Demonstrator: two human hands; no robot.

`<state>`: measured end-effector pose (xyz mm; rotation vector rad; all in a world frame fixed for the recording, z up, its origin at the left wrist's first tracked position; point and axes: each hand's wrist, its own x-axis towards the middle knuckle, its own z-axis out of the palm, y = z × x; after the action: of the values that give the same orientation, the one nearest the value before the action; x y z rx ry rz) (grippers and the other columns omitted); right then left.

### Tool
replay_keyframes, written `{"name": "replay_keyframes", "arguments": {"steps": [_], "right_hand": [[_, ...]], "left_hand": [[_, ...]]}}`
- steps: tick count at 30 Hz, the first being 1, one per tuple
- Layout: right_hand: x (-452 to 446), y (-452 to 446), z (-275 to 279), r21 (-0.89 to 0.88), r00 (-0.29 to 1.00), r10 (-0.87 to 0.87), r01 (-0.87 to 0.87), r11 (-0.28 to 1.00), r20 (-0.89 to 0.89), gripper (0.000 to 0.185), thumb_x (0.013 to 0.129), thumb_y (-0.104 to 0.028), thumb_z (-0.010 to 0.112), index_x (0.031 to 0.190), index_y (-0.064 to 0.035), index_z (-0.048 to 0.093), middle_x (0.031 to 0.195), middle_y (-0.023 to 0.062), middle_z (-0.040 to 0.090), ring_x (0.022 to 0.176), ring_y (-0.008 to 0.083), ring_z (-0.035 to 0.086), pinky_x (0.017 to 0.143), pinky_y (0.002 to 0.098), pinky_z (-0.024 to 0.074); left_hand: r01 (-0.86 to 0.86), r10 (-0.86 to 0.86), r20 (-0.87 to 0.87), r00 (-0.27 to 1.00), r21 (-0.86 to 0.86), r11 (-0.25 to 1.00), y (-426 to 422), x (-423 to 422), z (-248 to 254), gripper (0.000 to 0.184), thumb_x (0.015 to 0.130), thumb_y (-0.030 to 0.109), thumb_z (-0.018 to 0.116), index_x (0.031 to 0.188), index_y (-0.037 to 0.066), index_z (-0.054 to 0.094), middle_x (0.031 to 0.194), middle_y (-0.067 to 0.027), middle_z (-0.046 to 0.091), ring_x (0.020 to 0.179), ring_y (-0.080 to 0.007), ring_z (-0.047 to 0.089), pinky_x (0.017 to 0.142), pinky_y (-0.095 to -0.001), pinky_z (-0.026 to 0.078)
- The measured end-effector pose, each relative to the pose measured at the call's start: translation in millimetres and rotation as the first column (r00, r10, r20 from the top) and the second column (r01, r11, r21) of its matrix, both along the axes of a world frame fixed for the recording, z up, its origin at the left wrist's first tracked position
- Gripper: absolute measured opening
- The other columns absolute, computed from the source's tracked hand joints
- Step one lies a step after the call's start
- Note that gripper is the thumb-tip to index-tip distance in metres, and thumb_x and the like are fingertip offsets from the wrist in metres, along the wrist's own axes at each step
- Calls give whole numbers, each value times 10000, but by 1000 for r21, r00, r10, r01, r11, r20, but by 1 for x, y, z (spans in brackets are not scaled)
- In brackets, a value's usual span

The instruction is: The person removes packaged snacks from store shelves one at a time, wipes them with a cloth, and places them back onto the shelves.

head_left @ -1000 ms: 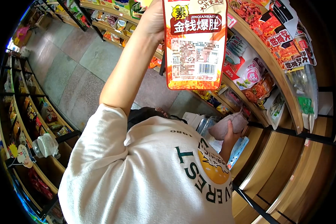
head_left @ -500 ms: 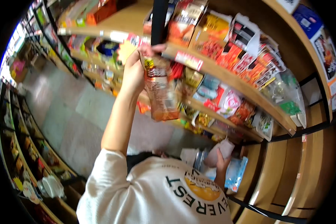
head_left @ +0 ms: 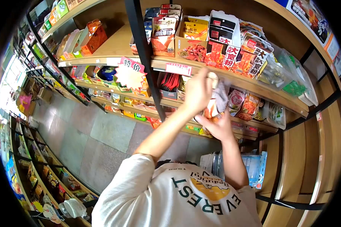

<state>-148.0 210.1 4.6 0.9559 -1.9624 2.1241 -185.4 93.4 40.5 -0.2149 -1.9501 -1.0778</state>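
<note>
My left hand (head_left: 199, 92) reaches up in front of the shelf edge, closed on the top of a snack packet (head_left: 212, 109). The packet is mostly hidden behind my fingers and a grey cloth. The cloth (head_left: 222, 97) lies against the packet's right side, blurred by motion. Just below, my right hand (head_left: 220, 126) is closed around the cloth's lower end, its thumb pointing left across the packet's lower part. Both hands are close together, before the lower shelf of bagged snacks.
Boxes of snack pouches (head_left: 216, 53) line the upper wooden shelf (head_left: 170, 62). A black post (head_left: 140, 45) and a starburst price sign (head_left: 130, 73) stand to the left. Clear plastic bags (head_left: 284, 72) lie at right. A blue package (head_left: 254, 168) rests low, beside my right arm.
My left hand has brought the packet to the right and toward the shelf. My right hand has risen with the cloth from low down to meet the packet.
</note>
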Motion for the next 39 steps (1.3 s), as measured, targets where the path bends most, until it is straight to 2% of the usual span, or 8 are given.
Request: {"name": "replay_keyframes", "arguments": {"steps": [4,9,11,13,18,21,33,39], "right_hand": [[-21,11,-4,-75,981,-127,139,987,144,198,745,34,570,944,30,563,888,68,603,756,110,569,690,244,452],[-25,17,-8,-42,969,-85,97,994,231,215,734,13,601,945,14,566,886,55,602,770,103,563,684,241,453],[-29,9,-12,-91,982,16,1,996,188,230,722,15,612,948,0,569,874,43,602,768,98,561,684,241,453],[-24,0,-8,-104,959,59,-32,994,277,266,700,26,628,955,-9,564,874,35,599,771,105,562,699,241,452],[-19,-5,-13,-434,807,341,-118,893,481,318,748,-112,592,1042,-17,519,930,62,583,789,118,567,693,259,462],[-20,-10,-20,-504,756,447,-181,844,477,317,740,-105,589,1035,-12,516,925,70,582,795,128,572,702,275,465],[0,30,-61,-248,861,-23,172,953,509,364,683,-89,666,1014,-26,529,935,53,580,827,149,564,744,296,454],[12,84,-79,-346,791,-144,413,842,595,397,711,-36,612,1084,-1,482,1021,54,538,946,153,506,838,277,373]], "left_hand": [[129,-106,227,968,-93,987,-22,-1,23,124,725,82,463,805,-9,494,590,-224,502,621,-386,517,561,-433,415],[315,-334,148,931,140,939,-51,15,-26,625,682,264,700,1161,8,390,998,-79,533,907,-156,499,784,-285,407],[484,-794,197,576,700,525,-36,28,-54,515,724,220,673,1128,2,438,1015,-60,543,895,-117,503,779,-270,412],[398,-713,134,688,753,525,-25,35,-54,317,771,118,615,1046,-5,516,961,-43,573,857,-89,515,765,-249,416],[364,-583,78,809,712,600,-33,40,-34,192,770,19,586,961,1,585,926,-45,600,843,-77,530,749,-229,431],[77,-350,320,880,632,771,-42,49,-24,112,776,107,597,847,22,606,664,2,562,452,-37,452,354,-180,354],[94,-194,113,974,579,810,-86,32,16,162,782,50,574,931,-10,555,818,-50,595,705,-85,537,624,-204,414],[44,-48,-16,999,-202,978,-177,-28,111,186,785,43,550,939,-61,536,844,-71,603,789,-94,544,700,-214,423]]}}
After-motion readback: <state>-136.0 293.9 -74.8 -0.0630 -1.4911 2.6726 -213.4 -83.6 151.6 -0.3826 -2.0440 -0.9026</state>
